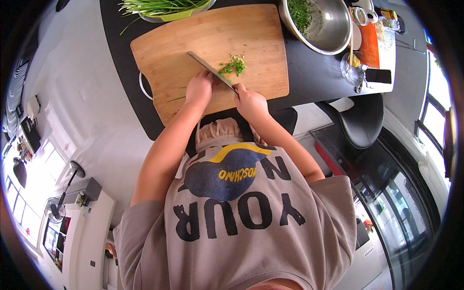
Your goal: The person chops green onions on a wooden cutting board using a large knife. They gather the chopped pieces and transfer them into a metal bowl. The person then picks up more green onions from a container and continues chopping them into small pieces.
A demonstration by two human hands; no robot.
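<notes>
A knife (212, 71) stands on edge across the middle of a wooden cutting board (253, 32). My right hand (251, 103) is closed around its handle end, near the board's front edge. My left hand (200, 88) rests on the board at the left side of the blade, its fingertips partly hidden; whether it holds any stalks I cannot tell. Chopped green herbs (235, 66), in small pieces, lie to the right of the blade. A few thin green stalks (177, 98) lie left of my left hand.
A container (174, 16) of long green stalks stands behind the board. At the back right is a steel bowl (331, 27) with chopped greens (300, 16). Farther right are a glass dish (351, 70), a phone (378, 75) and jars. A black chair (362, 121) stands by the table.
</notes>
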